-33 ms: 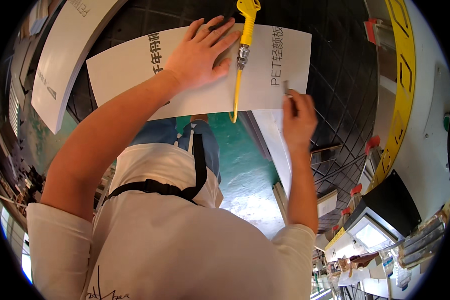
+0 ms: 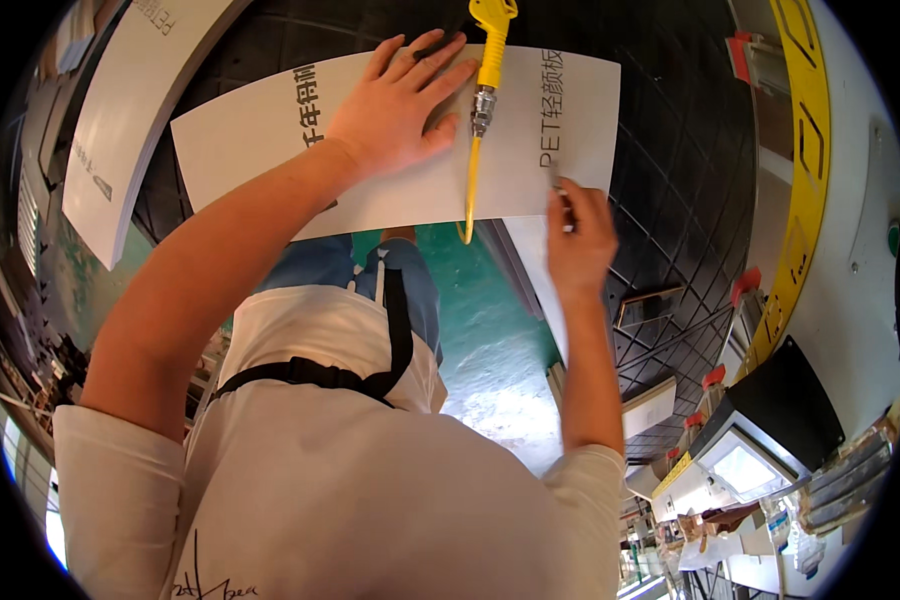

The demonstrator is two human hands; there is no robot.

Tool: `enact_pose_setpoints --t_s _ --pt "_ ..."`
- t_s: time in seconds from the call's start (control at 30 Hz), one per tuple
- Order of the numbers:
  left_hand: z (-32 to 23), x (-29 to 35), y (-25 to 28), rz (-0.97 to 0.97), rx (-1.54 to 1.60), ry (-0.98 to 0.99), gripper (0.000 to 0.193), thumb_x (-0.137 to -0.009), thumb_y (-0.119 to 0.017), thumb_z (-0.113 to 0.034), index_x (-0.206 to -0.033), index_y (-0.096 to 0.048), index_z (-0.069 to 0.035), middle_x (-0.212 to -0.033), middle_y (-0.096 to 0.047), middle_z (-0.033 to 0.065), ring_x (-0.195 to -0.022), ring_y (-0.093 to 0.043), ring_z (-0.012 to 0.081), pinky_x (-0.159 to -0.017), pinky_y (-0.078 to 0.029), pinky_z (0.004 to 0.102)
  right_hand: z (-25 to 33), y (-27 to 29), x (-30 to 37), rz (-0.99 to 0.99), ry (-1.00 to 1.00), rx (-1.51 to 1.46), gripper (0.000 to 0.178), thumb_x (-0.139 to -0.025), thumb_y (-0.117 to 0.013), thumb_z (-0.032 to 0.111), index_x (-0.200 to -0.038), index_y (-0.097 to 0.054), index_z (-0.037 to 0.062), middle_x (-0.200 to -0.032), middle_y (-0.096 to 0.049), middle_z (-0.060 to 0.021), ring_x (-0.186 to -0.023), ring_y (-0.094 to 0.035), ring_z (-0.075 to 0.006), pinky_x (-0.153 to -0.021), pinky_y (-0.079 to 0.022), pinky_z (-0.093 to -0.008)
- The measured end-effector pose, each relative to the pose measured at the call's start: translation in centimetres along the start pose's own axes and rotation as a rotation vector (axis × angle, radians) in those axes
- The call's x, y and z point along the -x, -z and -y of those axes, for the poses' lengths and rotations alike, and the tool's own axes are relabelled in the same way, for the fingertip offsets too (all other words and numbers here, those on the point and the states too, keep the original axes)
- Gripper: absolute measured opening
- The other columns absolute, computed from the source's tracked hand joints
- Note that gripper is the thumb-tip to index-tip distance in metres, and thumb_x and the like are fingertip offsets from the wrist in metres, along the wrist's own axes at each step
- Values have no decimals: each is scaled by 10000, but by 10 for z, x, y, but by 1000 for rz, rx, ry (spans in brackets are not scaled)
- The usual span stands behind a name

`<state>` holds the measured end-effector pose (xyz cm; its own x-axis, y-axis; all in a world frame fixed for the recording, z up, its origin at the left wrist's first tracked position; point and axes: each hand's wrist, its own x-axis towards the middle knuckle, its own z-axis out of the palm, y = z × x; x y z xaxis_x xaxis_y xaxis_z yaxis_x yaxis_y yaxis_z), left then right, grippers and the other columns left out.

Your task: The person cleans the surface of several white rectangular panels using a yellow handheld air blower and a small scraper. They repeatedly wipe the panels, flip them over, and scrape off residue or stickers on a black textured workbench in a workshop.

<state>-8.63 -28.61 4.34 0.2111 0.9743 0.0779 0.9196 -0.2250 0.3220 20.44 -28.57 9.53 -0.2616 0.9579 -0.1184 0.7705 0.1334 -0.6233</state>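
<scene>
A pale panel [image 2: 515, 185] with dark printing lies across the black work surface in front of me. My left hand [image 2: 395, 115] rests flat on its middle, fingers spread, the fingertips toward the far edge. Over the panel's near right part, my right hand [image 2: 582, 238] is closed around a small thin grey blade-like tool [image 2: 554, 176]. The tool's tip points away from me at the panel; I cannot tell whether it touches. A yellow air blow gun [image 2: 493, 50] with a metal coupling and yellow hose hangs over the panel, just right of my left fingers.
Another pale panel stack [image 2: 120, 130] stands at the left. The black gridded work surface [image 2: 680, 150] extends right, toward a yellow rail [image 2: 805, 150] with red-tipped parts beside it. A lit screen [image 2: 745, 468] sits at the lower right. Green floor [image 2: 480, 300] shows below the panel.
My right hand has shifted slightly left with the blade-like tool. My left hand stays on the panel.
</scene>
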Motion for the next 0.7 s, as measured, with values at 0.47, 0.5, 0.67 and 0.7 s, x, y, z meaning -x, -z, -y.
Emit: enact_pose_setpoints --t_s 0.47,0.5,0.67,0.7 --pt "-3 -6 0 -28 -22 -12 580 -944 -583 -340 -1491 -511 -163 -1639 -422 93 -1508 -374 301 -1256 -260 510 -55 0 20 -228 48 98 99 -930 -723 37 -1027 -726 15 -831 -606 -147 -703 -613 -329 -639 -493 -432" --pt "-3 -6 1 -27 -25 -12 579 -944 -583 -339 -1491 -511 -163 -1637 -425 92 -1507 -376 300 -1256 -261 510 -76 4 9 -293 208 216 80 -932 -716 26 -1012 -715 22 -831 -600 -143 -683 -602 -324 -624 -485 -424" --pt "-2 -5 0 -26 -39 -3 619 -912 -598 -314 -1497 -503 -134 -1636 -424 108 -1501 -387 322 -1252 -269 510 -106 37 -4 -410 -172 139 72 -933 -713 13 -998 -709 -16 -938 -660 -153 -881 -675 -334 -752 -544 -422" --pt "-1 -5 0 -19 -29 -3 626 -902 -600 -308 -1494 -504 -127 -1636 -425 109 -1502 -386 321 -1253 -268 512 -94 38 -7 -317 -38 139 84 -934 -714 15 -1016 -723 -1 -952 -665 -146 -881 -670 -335 -757 -544 -420"
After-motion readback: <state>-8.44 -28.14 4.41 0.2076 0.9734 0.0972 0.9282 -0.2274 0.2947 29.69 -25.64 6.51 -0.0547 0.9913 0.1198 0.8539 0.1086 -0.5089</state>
